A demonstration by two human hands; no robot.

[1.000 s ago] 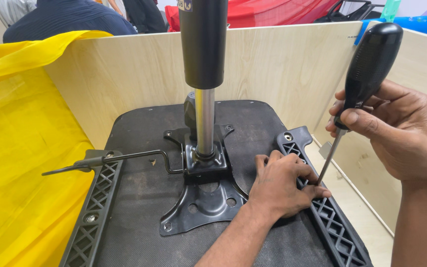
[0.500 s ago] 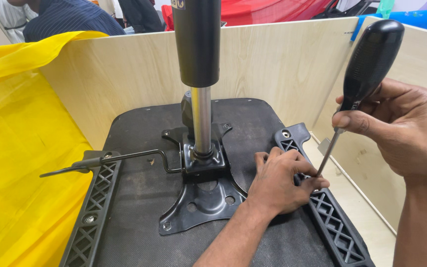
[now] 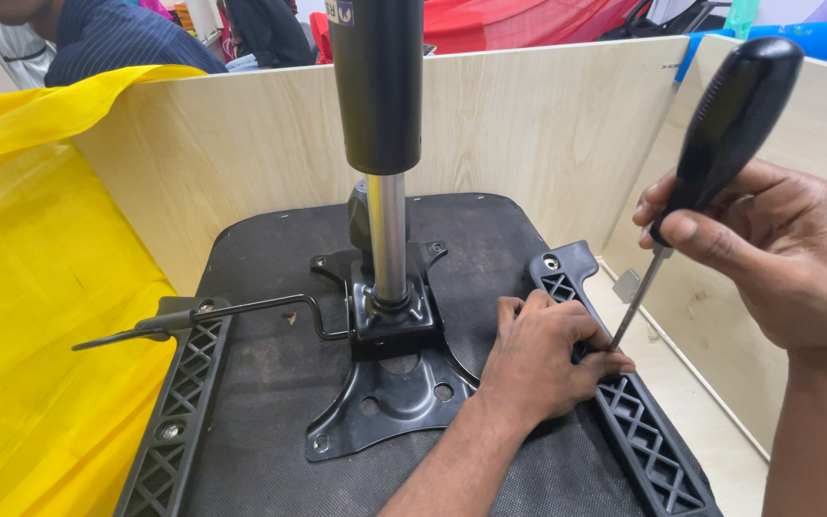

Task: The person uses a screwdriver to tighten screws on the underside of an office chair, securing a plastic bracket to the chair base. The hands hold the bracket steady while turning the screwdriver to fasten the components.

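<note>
An upturned chair seat (image 3: 270, 258) lies on the bench, its black underside up. A black metal mounting plate (image 3: 390, 397) with a gas cylinder (image 3: 377, 86) stands at its middle. My left hand (image 3: 543, 356) rests on the right armrest bracket (image 3: 648, 436), its fingers pinched where the screwdriver's tip meets the bracket. My right hand (image 3: 777, 254) grips a black-handled screwdriver (image 3: 710, 144), held slanted, its shaft running down to the bracket beside my left fingers. Any screw under my fingers is hidden.
A second lattice bracket (image 3: 176, 421) and a bent lever rod (image 3: 193, 321) lie at the seat's left. Yellow plastic sheet (image 3: 31, 306) covers the left side. Plywood walls (image 3: 547, 134) stand behind and to the right. Another person (image 3: 107, 38) sits beyond the back wall.
The view has shifted slightly. My right hand has tilted the screwdriver and brought its tip down to the bracket by my left fingers. My left hand stays on the bracket.
</note>
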